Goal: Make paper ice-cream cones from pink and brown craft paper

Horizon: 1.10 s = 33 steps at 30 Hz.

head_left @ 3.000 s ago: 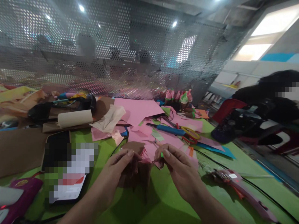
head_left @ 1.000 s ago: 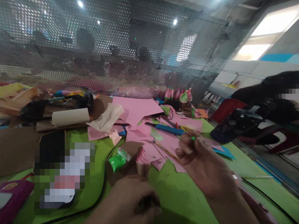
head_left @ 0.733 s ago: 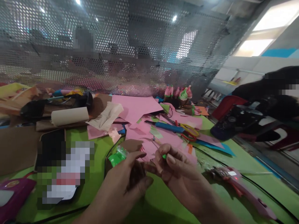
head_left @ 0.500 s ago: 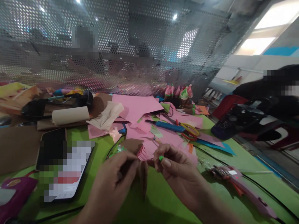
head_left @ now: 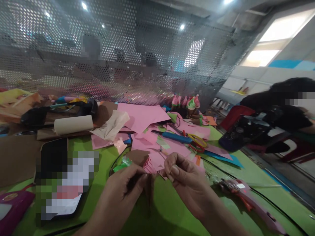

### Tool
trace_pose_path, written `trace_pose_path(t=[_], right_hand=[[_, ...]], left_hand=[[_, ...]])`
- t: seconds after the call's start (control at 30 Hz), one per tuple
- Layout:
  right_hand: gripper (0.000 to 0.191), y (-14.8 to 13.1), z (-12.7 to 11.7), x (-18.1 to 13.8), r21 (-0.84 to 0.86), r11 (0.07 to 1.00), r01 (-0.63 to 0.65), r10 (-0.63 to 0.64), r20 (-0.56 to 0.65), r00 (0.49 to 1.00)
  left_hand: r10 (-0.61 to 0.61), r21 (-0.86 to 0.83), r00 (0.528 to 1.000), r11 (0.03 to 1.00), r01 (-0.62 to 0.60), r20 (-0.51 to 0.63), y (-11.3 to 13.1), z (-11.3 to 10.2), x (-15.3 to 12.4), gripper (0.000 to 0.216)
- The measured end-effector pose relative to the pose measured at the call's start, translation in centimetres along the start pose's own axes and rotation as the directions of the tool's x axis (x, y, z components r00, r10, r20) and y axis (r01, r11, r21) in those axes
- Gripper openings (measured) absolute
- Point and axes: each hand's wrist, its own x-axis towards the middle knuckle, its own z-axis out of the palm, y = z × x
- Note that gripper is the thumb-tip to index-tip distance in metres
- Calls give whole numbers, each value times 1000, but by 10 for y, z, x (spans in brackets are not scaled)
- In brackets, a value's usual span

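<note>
My left hand is closed round a small brown paper cone that points down over the green table cover. My right hand is pinched just right of the cone's top, its fingertips together on something too small to make out. A stack of fringed pink paper lies right behind both hands, on a brown paper piece. A small green packet lies just beyond my left fingers.
A phone lies at left by a paper roll. Pink sheets, a blue-handled cutter and yellow-red scissors lie behind. A pink glue gun lies at right. Another person sits far right. A perforated metal screen closes the back.
My right hand reached out toward the scissors, came back with a small green bit and met my left hand at the brown cone. The green bit no longer shows.
</note>
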Motion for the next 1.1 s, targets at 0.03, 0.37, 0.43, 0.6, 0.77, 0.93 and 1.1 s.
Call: trace_pose_path(t=[0.03,0.37,0.43,0.6,0.77,0.93,1.1], right_hand=[[21,0,0,1,17,1000,0,0,3,1000],[19,0,-4,4,20,1000,-24,26,-90,996],[22,0,-4,3,14,999,-31,33,-101,994],[22,-2,-3,1,21,1000,-15,17,-70,997],[15,-4,-3,3,41,999,13,-11,-47,999],[24,-6,-5,5,33,999,1,1,-71,997],[29,-5,-7,7,80,997,-22,30,-98,995]], left_hand=[[-2,25,1000,1000,2,13,1,-1,0,23],[-181,397,983,899,182,-40,4,11,-1,18],[-139,407,989,902,146,-47,5,17,-1,24],[-20,496,1000,868,15,5,2,30,1,58],[-126,576,992,809,114,-19,-2,25,0,66],[-261,397,962,878,269,-75,-2,9,5,77],[-182,282,978,938,204,-101,-9,-6,10,50]])
